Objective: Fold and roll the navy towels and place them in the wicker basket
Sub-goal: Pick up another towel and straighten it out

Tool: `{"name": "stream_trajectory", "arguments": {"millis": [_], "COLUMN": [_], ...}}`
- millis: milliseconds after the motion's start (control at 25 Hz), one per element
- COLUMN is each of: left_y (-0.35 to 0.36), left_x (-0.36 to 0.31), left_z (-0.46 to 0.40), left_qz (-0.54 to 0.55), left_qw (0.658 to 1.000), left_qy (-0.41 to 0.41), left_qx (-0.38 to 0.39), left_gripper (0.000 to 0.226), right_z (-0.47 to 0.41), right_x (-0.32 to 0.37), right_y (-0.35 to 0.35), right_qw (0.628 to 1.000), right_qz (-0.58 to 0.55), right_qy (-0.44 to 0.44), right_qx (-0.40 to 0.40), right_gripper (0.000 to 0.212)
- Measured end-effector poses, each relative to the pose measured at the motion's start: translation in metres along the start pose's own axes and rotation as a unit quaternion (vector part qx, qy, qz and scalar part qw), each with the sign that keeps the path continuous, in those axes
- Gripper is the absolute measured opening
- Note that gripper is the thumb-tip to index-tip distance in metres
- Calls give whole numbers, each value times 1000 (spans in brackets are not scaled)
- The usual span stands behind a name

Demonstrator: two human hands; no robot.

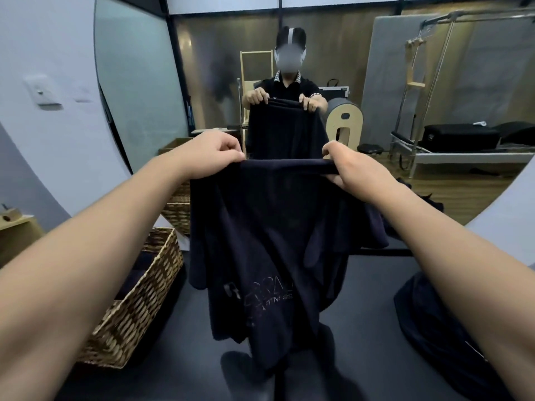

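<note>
Left hand (215, 153) and right hand (348, 166) pinch navy towel (269, 241) top edge (hanging), wicker basket (139, 302) left on bench (362, 328).

Two hands raised: left hand (215, 153), right hand (351, 166). One navy towel (269, 244) hanging between them. One more heap of navy cloth (440, 328) at the right, number of towels in it unclear. One wicker basket (136, 302) at the left. One round mirror (434, 140) ahead.
</note>
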State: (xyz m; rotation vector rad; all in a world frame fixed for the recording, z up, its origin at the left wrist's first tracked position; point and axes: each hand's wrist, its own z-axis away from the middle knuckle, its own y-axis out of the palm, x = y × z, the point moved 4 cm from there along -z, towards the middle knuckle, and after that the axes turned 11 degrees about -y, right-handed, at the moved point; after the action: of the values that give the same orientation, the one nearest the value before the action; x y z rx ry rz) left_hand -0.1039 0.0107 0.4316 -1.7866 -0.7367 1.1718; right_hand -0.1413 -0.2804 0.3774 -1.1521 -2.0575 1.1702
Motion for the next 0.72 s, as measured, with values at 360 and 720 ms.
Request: {"name": "stream_trajectory", "arguments": {"millis": [360, 720], "left_y": [-6, -15], "left_x": [9, -12], "left_z": [1, 2], "left_qz": [-67, 329], "left_qw": [998, 943], "left_qy": [-7, 41], "left_qx": [11, -17], "left_gripper": [32, 29], "right_z": [-11, -35], "right_x": [-19, -9], "right_y": [9, 14], "right_qw": [948, 775], "right_qz": [206, -485], "right_qy": [239, 291], "right_qx": [39, -281], "right_gripper": [16, 32]}}
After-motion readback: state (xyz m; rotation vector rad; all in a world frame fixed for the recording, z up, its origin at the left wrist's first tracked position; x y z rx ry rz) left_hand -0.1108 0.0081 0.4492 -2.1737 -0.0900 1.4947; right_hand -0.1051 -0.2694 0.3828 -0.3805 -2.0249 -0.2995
